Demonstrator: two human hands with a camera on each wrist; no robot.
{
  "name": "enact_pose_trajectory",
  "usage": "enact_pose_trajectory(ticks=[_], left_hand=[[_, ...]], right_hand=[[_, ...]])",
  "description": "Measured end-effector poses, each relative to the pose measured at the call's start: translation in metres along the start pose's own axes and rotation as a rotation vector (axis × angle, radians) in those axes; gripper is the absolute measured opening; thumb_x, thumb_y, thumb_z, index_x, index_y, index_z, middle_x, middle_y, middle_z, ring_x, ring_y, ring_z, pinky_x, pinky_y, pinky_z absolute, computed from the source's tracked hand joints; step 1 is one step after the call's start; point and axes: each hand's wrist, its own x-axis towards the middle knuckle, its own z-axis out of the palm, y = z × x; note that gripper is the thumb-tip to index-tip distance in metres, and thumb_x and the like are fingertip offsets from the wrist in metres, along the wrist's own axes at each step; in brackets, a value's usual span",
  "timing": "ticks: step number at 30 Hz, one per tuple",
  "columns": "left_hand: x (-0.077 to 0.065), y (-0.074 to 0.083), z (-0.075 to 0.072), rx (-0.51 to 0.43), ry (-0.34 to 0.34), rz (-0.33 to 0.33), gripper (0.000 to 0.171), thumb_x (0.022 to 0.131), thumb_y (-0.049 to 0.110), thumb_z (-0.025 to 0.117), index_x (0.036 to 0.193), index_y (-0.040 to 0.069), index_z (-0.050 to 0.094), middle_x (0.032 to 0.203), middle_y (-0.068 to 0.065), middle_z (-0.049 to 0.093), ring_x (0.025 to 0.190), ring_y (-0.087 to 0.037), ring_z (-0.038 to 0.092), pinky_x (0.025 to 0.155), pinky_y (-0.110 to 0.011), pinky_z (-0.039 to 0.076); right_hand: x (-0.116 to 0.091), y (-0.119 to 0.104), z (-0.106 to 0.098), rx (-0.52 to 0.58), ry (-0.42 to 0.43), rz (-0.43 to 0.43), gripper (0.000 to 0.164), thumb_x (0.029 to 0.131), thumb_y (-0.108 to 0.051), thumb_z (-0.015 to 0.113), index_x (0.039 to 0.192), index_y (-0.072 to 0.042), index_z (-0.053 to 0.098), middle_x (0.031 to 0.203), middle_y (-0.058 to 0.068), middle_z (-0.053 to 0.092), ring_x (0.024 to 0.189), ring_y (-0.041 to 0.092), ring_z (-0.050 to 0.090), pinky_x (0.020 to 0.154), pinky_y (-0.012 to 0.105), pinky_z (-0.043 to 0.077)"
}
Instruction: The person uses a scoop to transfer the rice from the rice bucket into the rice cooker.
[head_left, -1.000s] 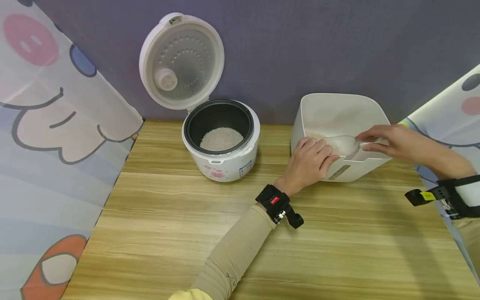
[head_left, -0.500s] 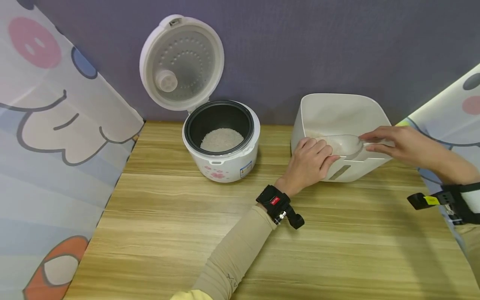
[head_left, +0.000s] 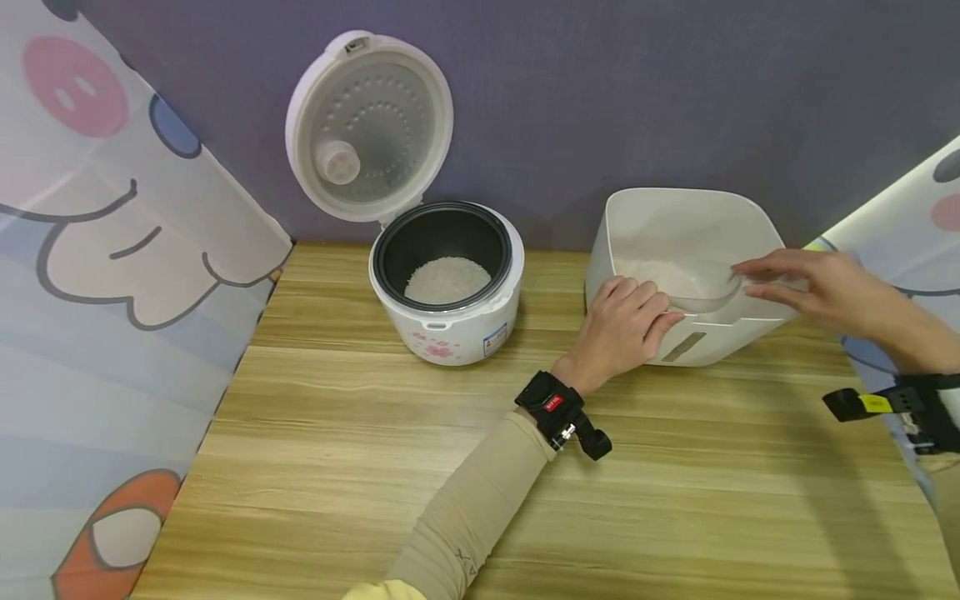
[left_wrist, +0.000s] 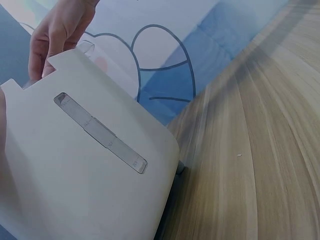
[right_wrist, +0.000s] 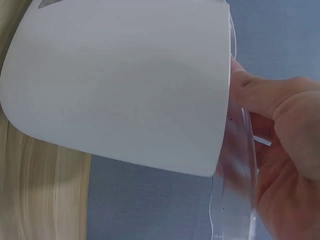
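In the head view a white rice bin (head_left: 600,271) stands at the back right with pale rice (head_left: 647,270) inside. My left hand (head_left: 621,323) grips its front rim, fingers curled over the edge. My right hand (head_left: 832,287) pinches the handle end of a clear scoop (head_left: 705,287) between thumb and fingers at the right rim. The scoop's bowl sits inside the bin's mouth, over the rice. In the right wrist view the thumb presses clear plastic (right_wrist: 237,185) beside the bin's wall (right_wrist: 120,85). The left wrist view shows the bin's front window strip (left_wrist: 102,132).
To the left stands a white rice cooker (head_left: 442,337) with its lid (head_left: 371,125) raised and white rice (head_left: 447,281) in its dark inner pot (head_left: 442,218). All stand on a wooden table (head_left: 337,467). A purple-grey backdrop (head_left: 562,100) rises close behind.
My right hand has moved slightly to the right, drawing the scoop with it, and the scoop's bowl now sits farther from my left fingers. My left hand keeps its grip on the rim.
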Motion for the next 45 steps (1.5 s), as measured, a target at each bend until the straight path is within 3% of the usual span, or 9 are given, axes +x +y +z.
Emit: enact_pose_trajectory(ticks=[6,12,19,23,33,36,38,42,45], left_hand=[[0.000,0.000,-0.001,-0.005,-0.001,0.000,0.028,0.105,0.042,0.056,0.092,0.019,0.063,0.084,0.008,0.057,0.086,-0.011,0.056,0.097,-0.027,0.042],[-0.001,0.000,0.000,-0.010,0.006,-0.002,0.028,0.105,0.042,0.056,0.090,0.019,0.063,0.086,0.008,0.058,0.091,-0.011,0.059,0.099,-0.027,0.042],[-0.001,-0.001,0.000,-0.010,-0.010,-0.004,0.029,0.105,0.042,0.055,0.089,0.019,0.063,0.086,0.007,0.058,0.084,-0.012,0.056,0.098,-0.028,0.042],[-0.001,-0.001,0.000,-0.006,-0.005,0.000,0.029,0.106,0.042,0.055,0.089,0.019,0.063,0.084,0.007,0.057,0.082,-0.011,0.056,0.097,-0.028,0.042],[0.000,0.000,-0.001,0.001,-0.012,0.001,0.030,0.106,0.042,0.054,0.088,0.020,0.063,0.084,0.007,0.057,0.082,-0.011,0.055,0.097,-0.028,0.042],[0.000,0.000,-0.001,0.004,-0.024,-0.001,0.031,0.107,0.042,0.053,0.088,0.020,0.063,0.084,0.007,0.056,0.083,-0.011,0.055,0.098,-0.028,0.041],[0.000,0.000,-0.001,0.007,-0.030,-0.003,0.031,0.107,0.043,0.052,0.088,0.020,0.063,0.084,0.007,0.056,0.083,-0.011,0.055,0.098,-0.028,0.041],[0.000,0.000,0.000,0.006,-0.037,-0.007,0.031,0.107,0.043,0.052,0.088,0.020,0.063,0.083,0.007,0.056,0.083,-0.011,0.055,0.098,-0.028,0.041],[0.000,0.000,0.000,0.002,-0.038,-0.007,0.031,0.107,0.043,0.053,0.089,0.020,0.064,0.084,0.008,0.056,0.083,-0.011,0.055,0.098,-0.027,0.041]], right_hand=[[-0.003,0.003,-0.003,-0.002,-0.002,0.069,0.032,0.086,-0.004,0.081,0.117,-0.006,0.076,0.102,-0.002,0.074,0.094,-0.028,0.045,0.072,0.001,0.038],[-0.005,0.004,-0.007,-0.014,-0.015,0.100,0.031,0.089,-0.006,0.079,0.120,-0.004,0.075,0.103,0.004,0.076,0.091,-0.027,0.044,0.068,0.003,0.038],[-0.009,0.008,-0.011,-0.031,-0.009,0.147,0.033,0.090,-0.009,0.079,0.122,-0.006,0.075,0.112,-0.004,0.073,0.095,-0.033,0.035,0.071,0.001,0.035],[-0.010,0.007,-0.012,-0.047,-0.016,0.151,0.033,0.091,-0.009,0.078,0.123,-0.004,0.073,0.116,0.011,0.075,0.095,-0.034,0.032,0.071,0.000,0.034],[-0.007,0.005,-0.012,-0.068,-0.029,0.182,0.035,0.092,-0.007,0.077,0.126,-0.001,0.071,0.103,0.022,0.075,0.085,-0.009,0.058,0.065,0.001,0.033],[-0.005,0.003,-0.015,-0.072,-0.020,0.172,0.032,0.093,-0.006,0.075,0.124,0.000,0.071,0.102,0.021,0.075,0.086,-0.013,0.055,0.064,0.000,0.033],[-0.003,0.002,-0.018,-0.061,0.003,0.155,0.030,0.093,-0.004,0.075,0.123,0.001,0.071,0.101,0.011,0.076,0.089,-0.023,0.049,0.065,0.001,0.033],[0.000,0.002,-0.025,-0.041,0.044,0.118,0.029,0.093,-0.005,0.076,0.121,-0.001,0.072,0.100,-0.031,0.061,0.094,-0.034,0.034,0.067,0.002,0.035],[0.005,0.001,-0.029,-0.049,0.050,0.101,0.028,0.093,-0.006,0.075,0.121,0.000,0.072,0.099,-0.024,0.066,0.093,-0.035,0.034,0.065,0.004,0.035]])
